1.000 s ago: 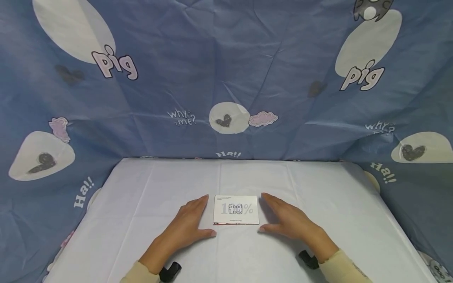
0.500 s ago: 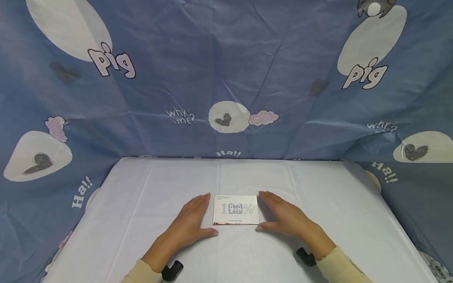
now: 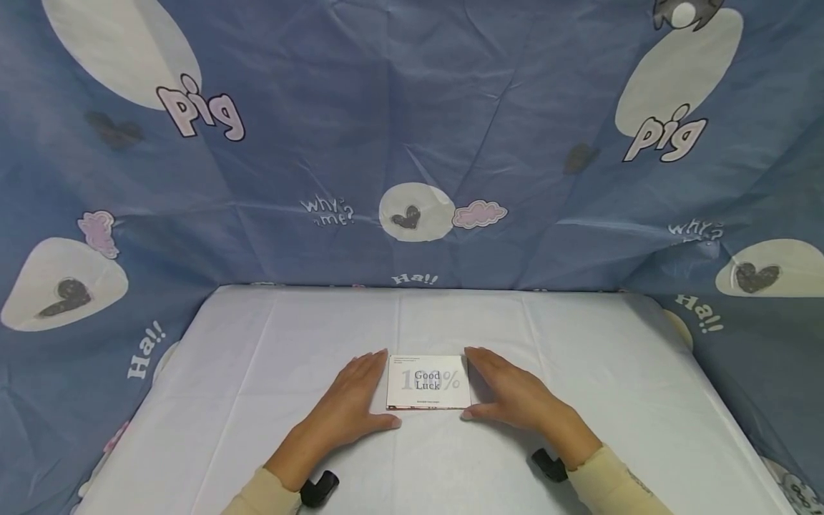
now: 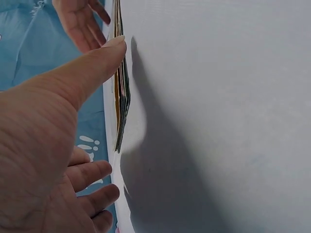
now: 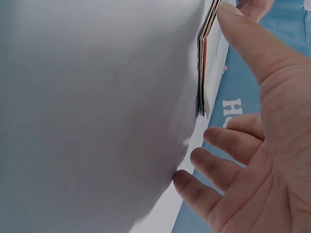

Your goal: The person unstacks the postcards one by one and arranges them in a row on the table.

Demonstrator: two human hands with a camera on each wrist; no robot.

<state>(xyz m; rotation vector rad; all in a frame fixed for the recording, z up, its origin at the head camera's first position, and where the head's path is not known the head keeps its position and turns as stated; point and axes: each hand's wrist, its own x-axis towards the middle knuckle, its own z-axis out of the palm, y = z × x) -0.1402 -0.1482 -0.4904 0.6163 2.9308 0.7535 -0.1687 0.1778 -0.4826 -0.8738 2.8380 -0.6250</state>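
a blue patterned cloth (image 3: 547,179) hangs behind the white worktop (image 3: 322,325). the printed card stack (image 3: 428,393) lies on the worktop, between the left hand (image 3: 350,402) and the right hand (image 3: 520,393). both hands are spread, thumbs apart from fingers, gripping nothing; whether any fingertip touches the card stack cannot be confirmed. the step in hand appears to be alignment at the side edges. the next move likely calls for light, even inward closure, thumbs at the near edge.
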